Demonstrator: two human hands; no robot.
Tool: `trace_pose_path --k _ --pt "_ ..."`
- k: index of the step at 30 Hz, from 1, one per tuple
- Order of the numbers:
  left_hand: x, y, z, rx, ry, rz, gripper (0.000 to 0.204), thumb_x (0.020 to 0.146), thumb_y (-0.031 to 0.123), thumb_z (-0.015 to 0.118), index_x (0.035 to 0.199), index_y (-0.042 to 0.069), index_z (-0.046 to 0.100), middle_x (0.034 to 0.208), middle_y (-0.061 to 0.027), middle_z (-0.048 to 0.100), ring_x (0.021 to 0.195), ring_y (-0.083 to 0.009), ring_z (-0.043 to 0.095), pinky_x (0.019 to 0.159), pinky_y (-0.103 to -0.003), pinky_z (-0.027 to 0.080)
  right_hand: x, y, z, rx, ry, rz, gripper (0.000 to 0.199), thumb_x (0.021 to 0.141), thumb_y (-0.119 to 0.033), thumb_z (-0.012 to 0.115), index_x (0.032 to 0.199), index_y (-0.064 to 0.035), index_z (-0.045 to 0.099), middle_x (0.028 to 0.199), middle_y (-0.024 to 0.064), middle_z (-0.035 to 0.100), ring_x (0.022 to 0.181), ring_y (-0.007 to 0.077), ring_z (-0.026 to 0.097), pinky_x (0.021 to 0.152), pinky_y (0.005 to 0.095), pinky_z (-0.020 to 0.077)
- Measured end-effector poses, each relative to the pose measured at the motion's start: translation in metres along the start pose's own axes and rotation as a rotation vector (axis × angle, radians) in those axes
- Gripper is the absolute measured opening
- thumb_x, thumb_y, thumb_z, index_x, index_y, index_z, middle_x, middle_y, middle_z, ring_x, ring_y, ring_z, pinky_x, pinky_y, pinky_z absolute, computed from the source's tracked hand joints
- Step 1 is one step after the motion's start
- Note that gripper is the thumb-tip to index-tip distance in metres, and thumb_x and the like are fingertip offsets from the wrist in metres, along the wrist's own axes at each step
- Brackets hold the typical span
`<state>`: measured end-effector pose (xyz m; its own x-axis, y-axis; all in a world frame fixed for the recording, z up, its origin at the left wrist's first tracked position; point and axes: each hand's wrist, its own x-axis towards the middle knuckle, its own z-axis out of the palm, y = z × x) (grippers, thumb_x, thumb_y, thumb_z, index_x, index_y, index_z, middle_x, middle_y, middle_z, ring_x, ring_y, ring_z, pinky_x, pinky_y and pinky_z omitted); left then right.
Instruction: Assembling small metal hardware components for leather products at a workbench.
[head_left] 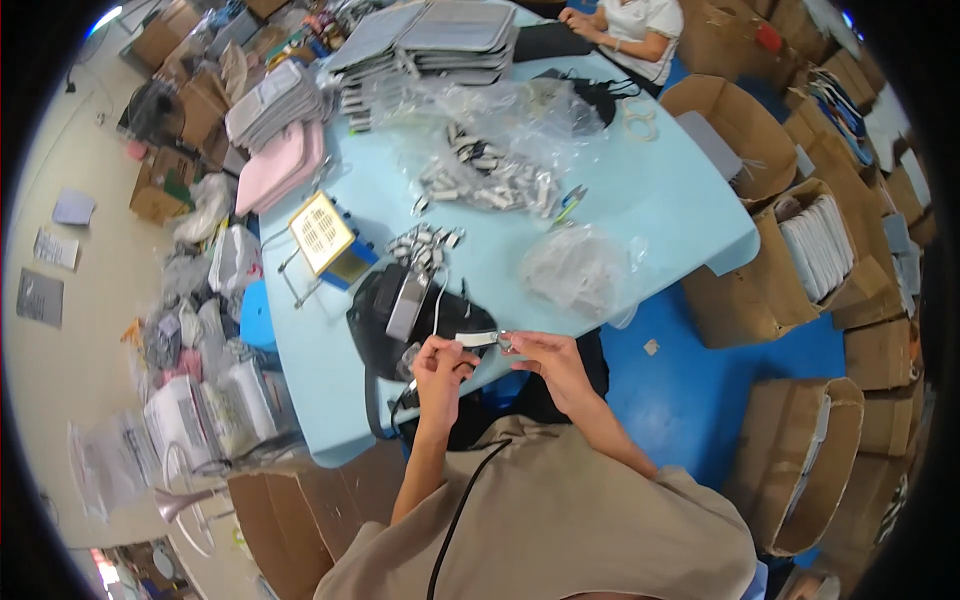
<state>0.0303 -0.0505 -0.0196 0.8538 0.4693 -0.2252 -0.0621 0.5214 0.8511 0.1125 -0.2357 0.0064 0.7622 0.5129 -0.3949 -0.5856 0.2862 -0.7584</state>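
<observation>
To the far left of your black bag [370,342] sits a blue box with a yellow face [325,238], and just beyond the bag lies a pile of small metallic pieces [425,248]. At the bag's near right edge, your left hand [440,372] pinches the white strip [474,340] between nearly closed fingertips, while your right hand [548,362], half curled, meets the metal ring [505,342] at its other end (whether it grips, you cannot tell). Right of the bag rests a crumpled clear plastic bag [575,268].
</observation>
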Motion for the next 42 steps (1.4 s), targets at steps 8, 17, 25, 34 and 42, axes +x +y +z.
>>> trace_pose_path --k 8,17,25,34,42 --pt "-0.023 -0.006 -0.019 -0.335 -0.105 -0.158 0.013 0.102 0.014 0.061 0.091 0.01 0.056 0.08 0.0009 0.061 0.076 -0.0117 0.064 0.063 -0.024 0.046 0.004 0.038 0.01 0.178 -0.123 0.271 0.022 0.1 -0.021 0.068 0.117 -0.0068 0.071 0.1 0.0004 0.072 0.089 0.0127 0.07 0.072 0.0257 0.0549" --pt "-0.023 -0.021 -0.013 -0.416 -0.164 -0.251 0.009 0.102 0.014 0.063 0.094 0.011 0.059 0.082 -0.0011 0.068 0.073 -0.0084 0.066 0.063 -0.022 0.047 0.009 0.045 0.006 0.232 -0.192 0.264 0.03 0.098 -0.006 0.064 0.128 -0.0039 0.064 0.103 0.0033 0.072 0.084 0.0091 0.067 0.072 0.0226 0.0557" --pt "-0.027 -0.013 -0.011 -0.248 -0.055 -0.155 0.008 0.102 0.008 0.061 0.098 0.001 0.061 0.105 -0.0151 0.073 0.098 -0.0249 0.074 0.088 -0.033 0.06 0.0 0.036 0.028 -0.075 -0.048 -0.076 0.031 0.098 0.001 0.054 0.127 0.0026 0.063 0.11 0.0084 0.07 0.091 0.0131 0.068 0.077 0.0275 0.0572" --pt "-0.029 -0.009 -0.011 -0.013 -0.044 -0.032 0.005 0.1 0.003 0.063 0.099 -0.001 0.06 0.107 -0.0149 0.072 0.098 -0.0199 0.073 0.092 -0.032 0.059 0.005 0.038 0.02 -0.092 -0.108 -0.256 0.019 0.102 -0.008 0.061 0.111 0.0066 0.07 0.102 0.0079 0.069 0.087 0.0133 0.065 0.081 0.0301 0.0562" --pt "-0.036 -0.01 -0.012 0.082 -0.175 0.216 0.012 0.095 -0.002 0.07 0.107 -0.005 0.07 0.12 -0.0161 0.069 0.102 -0.0151 0.068 0.09 -0.028 0.056 0.005 0.028 0.03 -0.351 -0.088 -0.389 0.018 0.095 0.001 0.069 0.112 0.006 0.075 0.098 0.0072 0.066 0.087 0.01 0.063 0.075 0.0227 0.0522"
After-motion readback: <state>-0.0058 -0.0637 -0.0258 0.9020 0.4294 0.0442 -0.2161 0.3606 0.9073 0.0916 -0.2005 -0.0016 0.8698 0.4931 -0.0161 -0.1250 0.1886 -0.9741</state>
